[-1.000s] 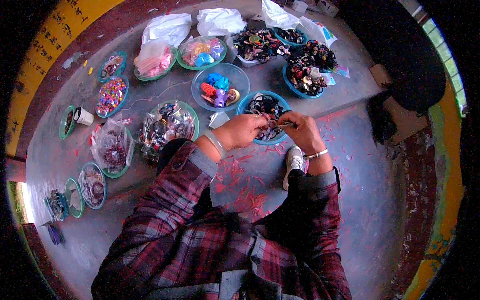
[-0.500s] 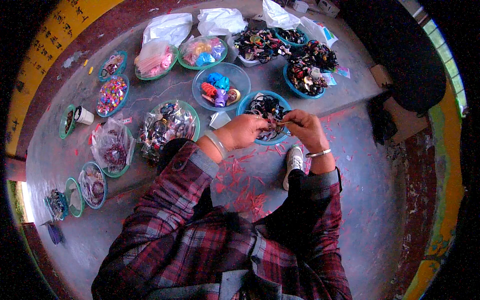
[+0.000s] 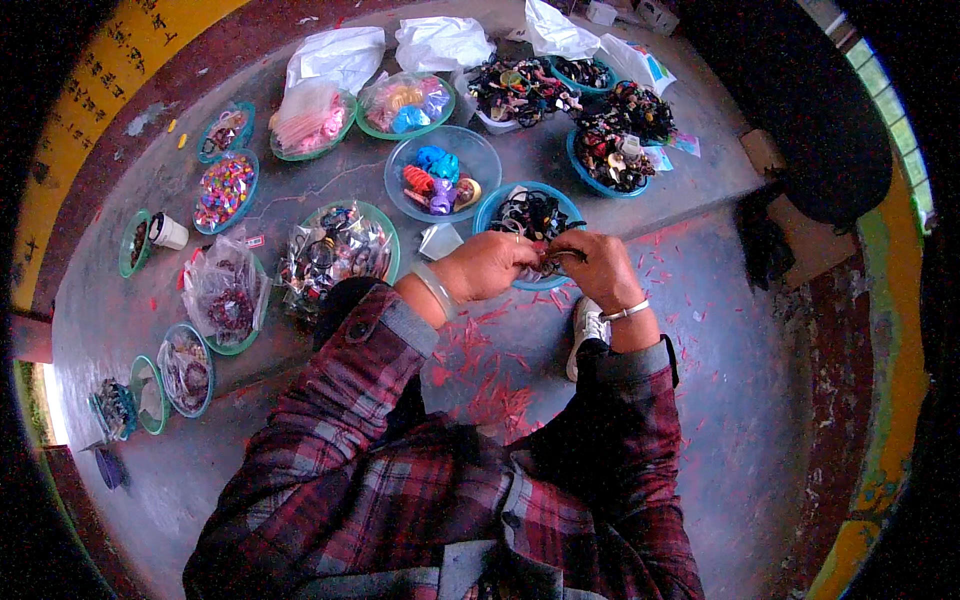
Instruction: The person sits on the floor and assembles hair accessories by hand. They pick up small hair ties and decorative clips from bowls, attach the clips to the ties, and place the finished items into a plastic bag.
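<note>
My two hands meet over the near rim of a blue basin filled with dark, cord-like bands. My left hand is closed, its fingertips pinched on something small and reddish that I cannot make out. My right hand is also closed, with a thin dark cord-like piece showing at its fingertips. The fingertips of both hands nearly touch, so what lies between them is mostly hidden. Left of the basin lies a small pale packet.
A clear bowl of colourful wrapped pieces stands behind. A green basin of bagged items is left of my hands. More basins, one with coloured beads, line the raised slab. Red scraps litter the floor near my shoe.
My right hand has turned and shifted slightly left, closer to my left fingertips. A thin dark piece now shows at its fingers. My left hand has barely moved.
</note>
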Demonstrator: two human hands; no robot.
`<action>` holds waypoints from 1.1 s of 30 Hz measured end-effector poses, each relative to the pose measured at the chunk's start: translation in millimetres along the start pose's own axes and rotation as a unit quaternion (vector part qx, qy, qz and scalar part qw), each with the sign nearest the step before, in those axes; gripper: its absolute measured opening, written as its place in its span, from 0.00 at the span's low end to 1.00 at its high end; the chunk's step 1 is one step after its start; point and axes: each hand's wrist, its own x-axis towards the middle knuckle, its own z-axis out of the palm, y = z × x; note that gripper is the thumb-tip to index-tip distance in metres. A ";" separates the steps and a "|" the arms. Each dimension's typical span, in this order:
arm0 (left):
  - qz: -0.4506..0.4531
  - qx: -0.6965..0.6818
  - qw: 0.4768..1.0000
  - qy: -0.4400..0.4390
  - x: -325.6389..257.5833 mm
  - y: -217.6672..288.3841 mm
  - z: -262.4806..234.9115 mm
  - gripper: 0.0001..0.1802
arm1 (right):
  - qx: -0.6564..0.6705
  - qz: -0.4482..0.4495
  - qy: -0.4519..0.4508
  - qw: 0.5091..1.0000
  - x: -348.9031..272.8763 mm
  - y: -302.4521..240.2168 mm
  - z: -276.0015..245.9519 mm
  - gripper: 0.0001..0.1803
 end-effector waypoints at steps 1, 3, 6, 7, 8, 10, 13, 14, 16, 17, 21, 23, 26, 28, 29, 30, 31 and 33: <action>-0.013 -0.013 1.000 0.005 0.8 1.5 0.2 0.10 | -0.006 -0.001 0.009 1.000 -0.7 0.2 0.1 0.08; -0.039 -0.038 0.998 0.016 1.7 4.7 0.8 0.12 | -0.019 -0.003 0.027 0.999 -1.6 1.4 0.9 0.07; -0.124 -0.090 0.988 0.018 3.2 10.9 -1.0 0.19 | 0.009 0.018 0.021 1.000 -0.6 3.3 3.3 0.07; -0.125 -0.120 0.984 0.032 3.5 7.2 2.8 0.20 | 0.011 0.020 0.023 0.999 -0.4 2.3 3.4 0.07; -0.126 -0.150 0.980 0.047 3.9 1.8 8.2 0.22 | 0.013 0.023 0.026 0.999 -0.1 0.9 3.7 0.07; -0.127 -0.194 0.971 0.060 4.7 -1.1 12.0 0.24 | 0.000 0.025 0.030 0.999 0.2 1.5 5.1 0.07; -0.158 -0.235 0.958 0.050 7.1 8.1 8.1 0.27 | -0.025 0.025 0.030 0.999 0.7 5.9 8.6 0.07; -0.191 -0.244 0.950 0.043 8.7 16.4 3.7 0.28 | -0.017 0.025 0.026 0.999 0.9 5.2 8.6 0.07; -0.227 -0.265 0.937 0.036 8.7 17.6 2.9 0.29 | 0.001 0.029 0.020 0.999 1.7 5.7 9.3 0.07; -0.231 -0.276 0.932 0.036 7.8 12.9 5.1 0.30 | 0.012 0.032 0.017 0.999 2.6 7.9 10.8 0.07; -0.276 -0.375 0.885 0.008 10.5 16.1 3.7 0.29 | 0.093 0.064 -0.007 0.994 2.6 20.5 14.2 0.07; -0.240 -0.397 0.886 0.019 7.4 3.8 10.5 0.28 | 0.126 0.068 -0.016 0.990 3.3 13.6 11.2 0.08; -0.225 -0.426 0.875 0.044 7.2 -5.0 15.3 0.28 | 0.172 0.049 -0.021 0.984 2.6 11.0 10.5 0.09; -0.233 -0.435 0.868 0.053 7.2 -4.3 14.1 0.27 | 0.178 0.054 -0.029 0.982 2.3 8.0 8.8 0.09; -0.239 -0.435 0.867 0.051 7.0 -2.7 11.7 0.27 | 0.169 0.071 -0.037 0.982 2.5 2.8 5.2 0.09; -0.246 -0.435 0.865 0.050 6.9 -0.9 9.6 0.27 | 0.160 0.088 -0.045 0.982 3.1 -0.2 3.8 0.09; -0.245 -0.438 0.863 0.055 8.0 1.4 9.7 0.26 | 0.133 0.077 -0.032 0.988 2.9 -0.2 3.9 0.09; -0.241 -0.444 0.861 0.065 9.8 5.8 10.6 0.23 | 0.080 0.055 -0.008 0.995 3.5 1.6 5.3 0.10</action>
